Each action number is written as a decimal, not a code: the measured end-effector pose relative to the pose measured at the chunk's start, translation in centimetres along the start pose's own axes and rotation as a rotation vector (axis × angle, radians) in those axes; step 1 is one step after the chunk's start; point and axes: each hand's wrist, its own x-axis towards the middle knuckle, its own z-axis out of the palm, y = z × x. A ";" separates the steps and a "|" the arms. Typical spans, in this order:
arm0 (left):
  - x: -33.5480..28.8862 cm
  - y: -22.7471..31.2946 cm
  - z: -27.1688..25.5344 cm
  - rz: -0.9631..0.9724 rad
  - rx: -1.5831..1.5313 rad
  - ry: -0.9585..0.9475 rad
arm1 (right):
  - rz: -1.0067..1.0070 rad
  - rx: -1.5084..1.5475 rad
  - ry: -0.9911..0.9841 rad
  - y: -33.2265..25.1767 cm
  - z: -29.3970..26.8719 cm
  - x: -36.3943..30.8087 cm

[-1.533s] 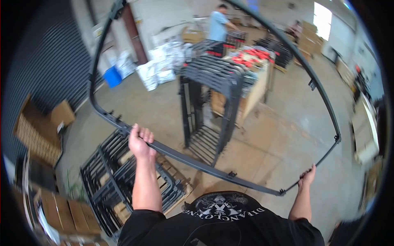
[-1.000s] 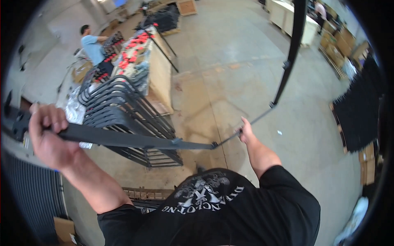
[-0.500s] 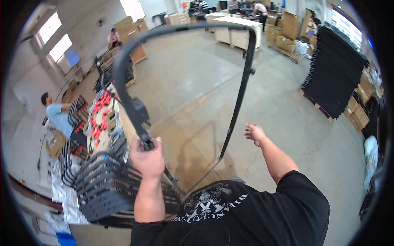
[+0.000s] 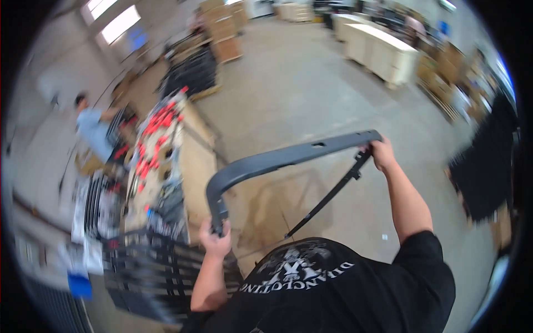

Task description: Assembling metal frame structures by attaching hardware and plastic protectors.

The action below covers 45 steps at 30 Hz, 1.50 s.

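Observation:
A large black tubular frame (image 4: 288,156) with rounded corners hangs in front of my body, carried between both hands. My left hand (image 4: 215,238) is closed round its near left end, just below the bend. At the far right corner my right hand (image 4: 382,154) grips the frame, fingers partly hidden behind it. A thinner black bar (image 4: 327,198) of the frame slopes down from that corner toward my shirt. Left of my left forearm stands a stack of similar black frames (image 4: 150,272), blurred by motion.
A long workbench (image 4: 197,166) on the left carries red parts (image 4: 158,125) and small items. Beyond it a person in a light blue shirt (image 4: 91,130) works. Pale wooden crates (image 4: 380,50) stand at the back; a black stack (image 4: 486,161) on a pallet is at the right.
My right hand has reached the frame and closed on its corner. The frame has tipped lower and turned. The view has swung, so the surroundings have shifted to the right.

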 end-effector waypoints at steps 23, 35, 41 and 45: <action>-1.9 -30.6 -7.6 -0.340 0.279 0.592 | -0.336 -0.178 -0.813 8.7 57.6 26.5; 5.2 -33.6 -3.4 -0.677 0.501 0.734 | -0.246 -0.210 -1.259 24.7 79.4 36.0; 6.1 -32.7 -2.2 -1.136 0.944 0.664 | -0.357 -0.188 -1.565 30.6 84.0 37.6; 2.0 -29.9 1.7 -1.465 0.661 1.071 | -0.270 -0.250 -1.610 29.9 87.7 37.8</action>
